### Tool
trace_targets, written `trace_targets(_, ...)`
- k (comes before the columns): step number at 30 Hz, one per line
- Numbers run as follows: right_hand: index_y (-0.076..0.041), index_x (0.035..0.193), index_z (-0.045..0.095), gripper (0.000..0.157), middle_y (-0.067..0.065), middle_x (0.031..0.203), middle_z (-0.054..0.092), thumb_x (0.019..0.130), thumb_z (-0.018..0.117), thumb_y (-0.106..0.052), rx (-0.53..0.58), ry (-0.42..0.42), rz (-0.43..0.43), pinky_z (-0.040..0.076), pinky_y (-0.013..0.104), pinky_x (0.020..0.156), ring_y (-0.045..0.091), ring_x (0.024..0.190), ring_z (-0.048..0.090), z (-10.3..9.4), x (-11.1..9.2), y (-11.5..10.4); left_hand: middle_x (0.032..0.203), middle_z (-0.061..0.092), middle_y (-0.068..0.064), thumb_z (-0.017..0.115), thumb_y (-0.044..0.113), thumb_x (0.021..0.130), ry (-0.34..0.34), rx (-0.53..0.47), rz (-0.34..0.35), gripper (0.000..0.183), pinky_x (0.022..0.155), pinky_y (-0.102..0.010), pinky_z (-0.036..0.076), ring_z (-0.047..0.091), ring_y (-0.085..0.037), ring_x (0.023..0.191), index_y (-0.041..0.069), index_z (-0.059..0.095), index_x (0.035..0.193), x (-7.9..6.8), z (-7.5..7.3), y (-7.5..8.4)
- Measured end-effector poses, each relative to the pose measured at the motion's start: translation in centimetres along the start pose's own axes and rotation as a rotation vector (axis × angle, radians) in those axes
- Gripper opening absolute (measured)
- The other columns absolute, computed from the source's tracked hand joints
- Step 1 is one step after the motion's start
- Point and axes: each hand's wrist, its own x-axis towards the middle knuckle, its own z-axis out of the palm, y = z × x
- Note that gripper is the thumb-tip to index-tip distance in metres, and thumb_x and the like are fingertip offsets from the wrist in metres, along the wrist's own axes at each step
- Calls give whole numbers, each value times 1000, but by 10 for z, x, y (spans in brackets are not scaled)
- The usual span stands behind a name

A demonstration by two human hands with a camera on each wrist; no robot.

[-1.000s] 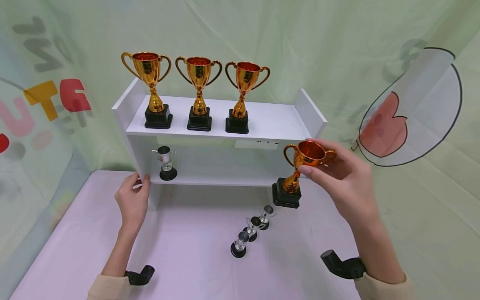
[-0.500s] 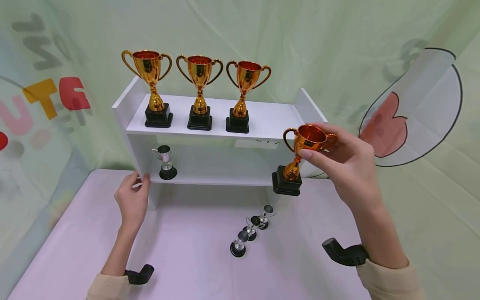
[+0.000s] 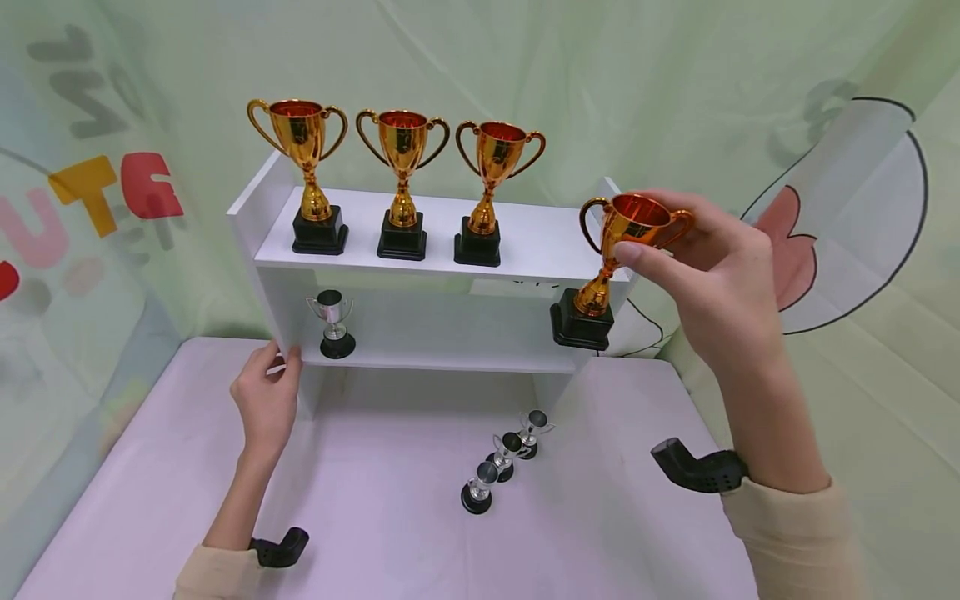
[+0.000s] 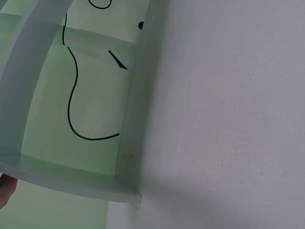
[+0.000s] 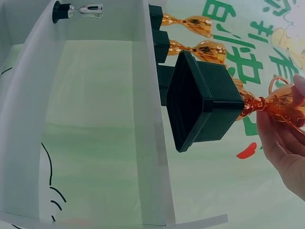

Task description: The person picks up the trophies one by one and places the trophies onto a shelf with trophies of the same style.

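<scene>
My right hand (image 3: 731,283) pinches a gold trophy cup (image 3: 633,223) by its bowl, thumb in front. The cup leans slightly, its black base (image 5: 221,102) hanging in front of the right end of the white shelf unit (image 3: 540,242). In the right wrist view the base's hollow underside faces the camera. Along the top shelf stand three similar gold trophies, left (image 3: 300,137), middle (image 3: 402,142) and right (image 3: 498,154). My left hand (image 3: 264,408) grips the unit's left side edge at the lower board; only a bit of its fingers (image 4: 5,188) shows in the left wrist view.
A small silver trophy (image 3: 332,321) stands at the left of the lower shelf. Three more silver ones, front (image 3: 480,487), middle (image 3: 506,454) and back (image 3: 534,429), stand in a slanting row on the white-covered table (image 3: 390,517). A printed curtain (image 3: 675,100) hangs behind.
My right hand has lifted the gold trophy up and slightly right, from below the lower board's edge to about top-shelf height. My left hand and the other trophies stay put.
</scene>
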Motion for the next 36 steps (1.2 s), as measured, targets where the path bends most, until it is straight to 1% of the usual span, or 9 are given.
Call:
trace_targets(5,-1,121,73,40,9,103,75,83,82,2,-40,21,39,58,19,80,20,87,66,2,12,-4,100,73,-22,65,0,96,1,-2,-3,20,75,2,48,57,13,82,-3,76,112,3,-1,0)
trace_targets(7,-1,122,72,41,9,103,75,83,83,1,-29,18,55,58,20,82,21,90,67,4,17,-4,100,73,-22,65,0,96,-1,-3,-2,20,75,2,48,57,13,82,-4,75,112,3,-1,-1)
trace_targets(12,0,124,70,42,12,105,74,84,82,0,41,-20,80,61,23,87,25,95,67,8,33,0,100,72,-23,65,-1,95,2,-1,7,20,75,3,48,57,14,82,-4,75,112,3,-2,-1)
trace_targets(17,1,124,70,42,13,102,74,84,82,1,68,-49,99,61,25,88,26,92,68,8,45,6,98,72,-22,65,-1,95,-3,-8,9,18,75,2,48,57,14,82,-4,76,110,1,-1,-1)
trace_targets(21,0,124,70,42,12,102,73,84,83,-1,57,-45,124,62,24,86,25,90,68,6,52,11,96,72,-21,66,-1,95,-6,-8,8,17,75,2,48,57,14,81,-4,76,108,0,0,-2)
trace_targets(25,-3,125,70,44,10,104,72,84,84,-7,14,-32,158,62,22,85,24,93,67,5,59,16,95,71,-21,66,0,95,0,-8,6,17,74,2,48,57,14,81,-4,76,109,1,1,-2)
trace_targets(28,-3,125,70,45,10,104,72,84,85,-9,12,-34,171,62,21,85,24,94,67,5,65,18,95,71,-21,66,0,95,-2,-3,10,18,74,2,48,57,14,81,-4,76,110,2,1,-2)
trace_targets(32,-1,124,70,44,11,103,73,83,85,-7,59,-53,173,62,24,85,25,92,68,8,72,21,95,72,-21,65,0,96,-6,3,17,18,74,3,48,56,14,81,-4,76,110,1,0,0)
trace_targets(36,0,124,69,44,11,103,73,83,84,-4,78,-77,172,63,25,84,24,92,68,11,77,23,97,73,-21,65,0,96,-13,8,18,17,74,3,47,56,14,81,-3,76,109,1,-1,0)
